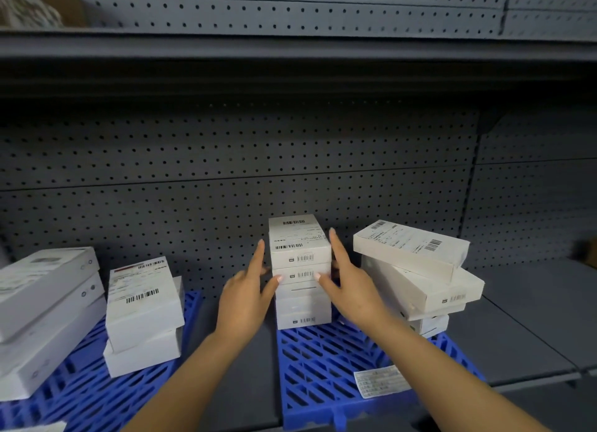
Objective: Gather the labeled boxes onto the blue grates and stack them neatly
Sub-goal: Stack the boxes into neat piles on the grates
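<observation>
- A tall stack of white boxes [300,271] stands at the back left corner of the right blue grate [318,364].
- The left hand [247,291] has straight fingers flat on the stack's left side.
- The right hand [350,284] has straight fingers on its right side.
- A messy pile [416,270] sits tilted at the back right corner of that grate.
- A paper label [376,381] lies near its front edge.
- Two more stacks, a small stack [142,315] and a big stack [45,318], sit on the left blue grate [97,396].

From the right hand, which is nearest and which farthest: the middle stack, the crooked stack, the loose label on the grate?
1. Middle stack: touching the right hand, on its left.
2. Crooked stack: just right of it.
3. Loose label: lower, at the grate's front.
</observation>
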`<state>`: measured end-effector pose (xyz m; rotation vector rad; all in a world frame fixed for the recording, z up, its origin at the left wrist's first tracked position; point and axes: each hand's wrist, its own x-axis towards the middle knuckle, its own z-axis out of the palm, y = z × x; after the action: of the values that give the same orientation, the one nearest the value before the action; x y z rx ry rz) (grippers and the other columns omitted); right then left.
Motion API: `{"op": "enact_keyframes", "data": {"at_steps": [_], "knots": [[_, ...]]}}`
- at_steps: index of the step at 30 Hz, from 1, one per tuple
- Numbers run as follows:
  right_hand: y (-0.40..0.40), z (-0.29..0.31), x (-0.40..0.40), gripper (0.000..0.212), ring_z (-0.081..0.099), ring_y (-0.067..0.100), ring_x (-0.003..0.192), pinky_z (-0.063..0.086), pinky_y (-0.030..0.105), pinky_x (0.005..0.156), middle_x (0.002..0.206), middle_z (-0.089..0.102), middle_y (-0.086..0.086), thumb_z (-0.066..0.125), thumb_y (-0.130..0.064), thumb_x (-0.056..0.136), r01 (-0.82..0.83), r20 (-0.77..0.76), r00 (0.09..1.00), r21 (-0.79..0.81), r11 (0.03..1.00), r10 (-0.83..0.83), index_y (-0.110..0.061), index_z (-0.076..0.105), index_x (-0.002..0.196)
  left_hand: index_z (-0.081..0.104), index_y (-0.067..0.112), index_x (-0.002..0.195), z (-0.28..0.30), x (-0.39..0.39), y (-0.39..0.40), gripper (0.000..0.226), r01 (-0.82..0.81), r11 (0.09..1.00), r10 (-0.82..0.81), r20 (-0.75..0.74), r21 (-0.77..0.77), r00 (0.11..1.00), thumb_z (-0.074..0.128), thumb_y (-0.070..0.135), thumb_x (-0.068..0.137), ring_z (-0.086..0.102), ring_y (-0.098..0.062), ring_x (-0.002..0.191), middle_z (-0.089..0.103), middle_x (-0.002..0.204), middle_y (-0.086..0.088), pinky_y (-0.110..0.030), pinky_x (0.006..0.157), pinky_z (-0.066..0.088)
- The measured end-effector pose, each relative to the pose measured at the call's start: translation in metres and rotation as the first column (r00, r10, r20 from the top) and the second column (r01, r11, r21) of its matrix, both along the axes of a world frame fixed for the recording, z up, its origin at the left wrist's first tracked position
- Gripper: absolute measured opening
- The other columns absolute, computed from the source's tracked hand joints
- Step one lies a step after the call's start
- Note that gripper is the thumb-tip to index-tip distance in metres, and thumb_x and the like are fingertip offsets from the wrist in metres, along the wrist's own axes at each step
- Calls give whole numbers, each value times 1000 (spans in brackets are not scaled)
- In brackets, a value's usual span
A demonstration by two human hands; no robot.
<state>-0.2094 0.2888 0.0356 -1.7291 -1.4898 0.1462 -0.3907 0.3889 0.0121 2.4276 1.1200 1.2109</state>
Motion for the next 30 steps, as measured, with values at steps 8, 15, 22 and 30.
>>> {"op": "enact_keyframes", "data": {"at_steps": [8,15,22,30], "knots": [[-1,0,-3,83,60,10,95,52,30,79,116,59,-10,51,-36,95,-11,31,1000,99,995,8,-60,-16,136,-4,43,146,2,0,-1,88,-17,970,34,-69,241,997,63,33,89,54,-13,66,64,78,4,-38,73,52],[5,0,0,68,57,11,73,52,38,66,85,61,-2,44,-38,97,28,178,983,36,999,-34,-49,-4,144,15,37,147,9,-2,0,70,-32,976,66,-152,215,986,56,41,91,54,-14,66,62,76,7,-36,74,49],[3,7,3,65,56,13,81,53,39,71,93,60,-1,45,-42,96,40,243,969,7,999,-41,-45,2,145,34,31,141,23,-5,-3,61,-67,967,135,-269,247,953,59,46,87,53,-27,115,56,127,-6,-46,94,43],[-39,42,-3,66,21,9,140,25,29,110,154,25,-6,41,-53,94,-87,196,978,81,993,70,-36,8,150,21,15,149,58,0,-30,83,5,933,117,-317,359,941,51,56,83,26,-23,140,31,151,-8,-51,113,20]]}}
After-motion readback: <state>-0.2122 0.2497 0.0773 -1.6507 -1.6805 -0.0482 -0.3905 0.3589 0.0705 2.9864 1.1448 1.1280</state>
